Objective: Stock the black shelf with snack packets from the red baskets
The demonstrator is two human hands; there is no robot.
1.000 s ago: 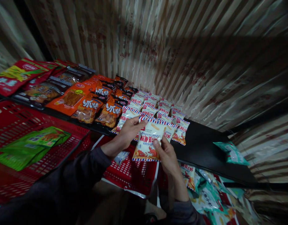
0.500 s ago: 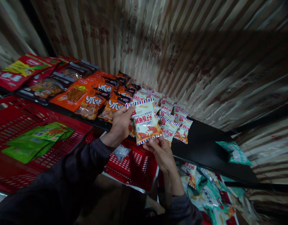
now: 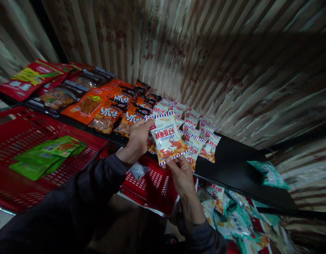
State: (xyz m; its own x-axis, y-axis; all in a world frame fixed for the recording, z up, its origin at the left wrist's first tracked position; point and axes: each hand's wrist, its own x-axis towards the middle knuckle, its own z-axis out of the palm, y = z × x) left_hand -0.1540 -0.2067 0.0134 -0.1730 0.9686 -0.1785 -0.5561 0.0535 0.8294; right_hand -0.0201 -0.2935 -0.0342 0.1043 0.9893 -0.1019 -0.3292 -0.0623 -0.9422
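Between my hands is a white and orange snack bag (image 3: 168,137) with striped red, white and blue ends, its printed front facing me. My left hand (image 3: 137,139) pinches its upper left edge. At the bottom edge, my right hand (image 3: 181,174) grips it between thumb and fingers. Behind it, several matching snack bags (image 3: 191,144) lie in rows on the black shelf (image 3: 231,164). Orange and black snack bags (image 3: 107,114) lie just left of them.
Red baskets stand below the shelf; the left basket (image 3: 9,134) holds green packets (image 3: 46,157), the middle basket (image 3: 157,190) a small pale packet (image 3: 138,171). Teal and white bags (image 3: 237,222) fill the lower right. One teal bag (image 3: 270,174) lies at the shelf's right end.
The held bag has shifted slightly right and down, its lower end turning a little to the right. Both hands keep their hold. The whole view has shifted a little.
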